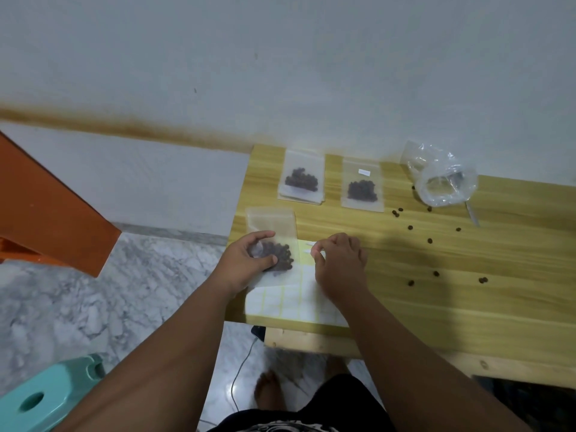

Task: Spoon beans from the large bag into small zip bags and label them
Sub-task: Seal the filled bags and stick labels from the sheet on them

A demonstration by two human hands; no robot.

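The left hand (pixel 249 257) grips a small zip bag (pixel 271 222) over its beans (pixel 282 260). Just beside it, the right hand (pixel 339 266) pinches a white label (pixel 308 251) on the label sheet (pixel 280 302) beneath both hands. Beyond the hands lie two filled bags (pixel 300 179). Well right of the right hand are the large bag (pixel 442 179) and loose beans (pixel 430 241) on the worktop (pixel 467 291).

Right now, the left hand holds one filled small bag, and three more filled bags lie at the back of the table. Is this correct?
No: the head view shows only two there, the left back bag and the right back bag. The left hand does hold one filled small bag.
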